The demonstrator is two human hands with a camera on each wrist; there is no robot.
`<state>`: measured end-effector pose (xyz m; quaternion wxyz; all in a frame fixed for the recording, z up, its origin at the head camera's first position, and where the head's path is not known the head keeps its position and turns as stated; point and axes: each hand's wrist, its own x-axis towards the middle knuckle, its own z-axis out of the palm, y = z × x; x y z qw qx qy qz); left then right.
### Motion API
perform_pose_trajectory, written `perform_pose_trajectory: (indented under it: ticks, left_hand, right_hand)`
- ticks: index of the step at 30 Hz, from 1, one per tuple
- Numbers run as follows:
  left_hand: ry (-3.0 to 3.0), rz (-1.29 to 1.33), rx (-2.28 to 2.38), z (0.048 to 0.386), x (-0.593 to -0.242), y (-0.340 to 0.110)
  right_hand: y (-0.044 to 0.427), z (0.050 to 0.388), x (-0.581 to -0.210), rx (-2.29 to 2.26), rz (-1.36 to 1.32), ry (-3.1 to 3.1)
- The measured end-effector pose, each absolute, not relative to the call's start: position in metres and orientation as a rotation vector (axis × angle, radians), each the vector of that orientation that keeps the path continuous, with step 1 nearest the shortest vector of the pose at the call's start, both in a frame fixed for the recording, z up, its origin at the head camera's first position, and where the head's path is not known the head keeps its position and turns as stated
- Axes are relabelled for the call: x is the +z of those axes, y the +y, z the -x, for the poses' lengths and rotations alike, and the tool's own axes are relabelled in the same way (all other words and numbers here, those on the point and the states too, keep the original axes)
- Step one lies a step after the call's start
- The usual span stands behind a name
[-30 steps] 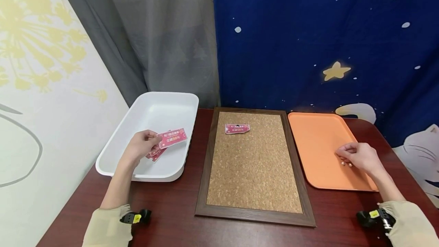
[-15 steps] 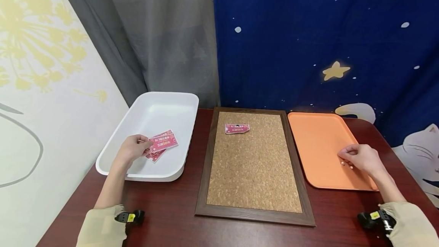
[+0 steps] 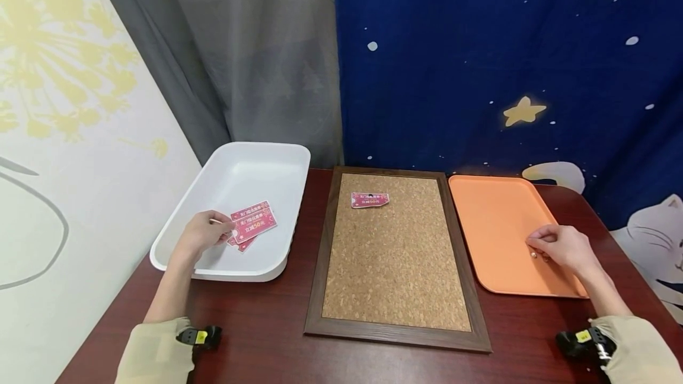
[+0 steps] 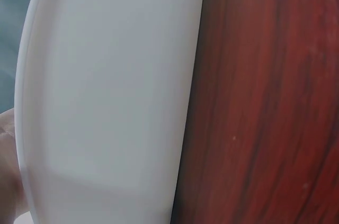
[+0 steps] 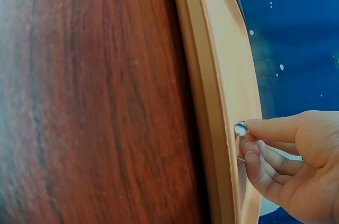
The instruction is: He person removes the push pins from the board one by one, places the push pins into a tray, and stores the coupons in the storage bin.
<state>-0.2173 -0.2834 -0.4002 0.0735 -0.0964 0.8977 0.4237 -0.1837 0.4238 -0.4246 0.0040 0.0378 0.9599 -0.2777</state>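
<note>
My left hand [image 3: 204, 231] pinches the left end of a pink coupon [image 3: 255, 226] with white Chinese print, over the white bin [image 3: 261, 162]. More such coupons [image 3: 245, 244] lie underneath it, partly covered. In the left wrist view only a sliver of that hand shows at the left edge. At the orange tray [image 3: 496, 206], my right hand [image 3: 560, 246] has its thumb and bent fingers brought together low over the surface. Small shiny metal pushpins [image 5: 241, 128] lie close by the fingertips; whether one is held between them is hidden.
Between bin and tray lies a framed cork board [image 3: 400, 265] on the dark red table [image 3: 256, 336]. One pink coupon [image 3: 370, 200] is fixed near its top left by a dark pin. Grey and blue curtains [image 3: 405, 64] hang behind, and a white wall stands left.
My left hand has drawn left with the coupon, which now lies lower over the others and tilts a little more. The right hand has hardly shifted at the pushpins.
</note>
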Motion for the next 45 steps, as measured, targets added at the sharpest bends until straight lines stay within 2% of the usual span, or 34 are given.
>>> perform_pose_trajectory:
  ticks: [14, 28, 45]
  left_hand:
    - [2.719, 0.351, 1.258, 0.215, -0.391, -0.282]
    - [2.746, 0.028, 1.417, 0.214, -0.372, -0.246]
    - [2.687, -0.181, 1.457, 0.219, -0.365, -0.189]
  right_hand:
    - [0.425, 0.177, -0.416, -0.84, -0.123, 3.136]
    - [0.413, 0.179, -0.404, -0.909, -0.09, 3.182]
    - [0.356, 0.204, -0.393, -1.148, 0.107, 3.048]
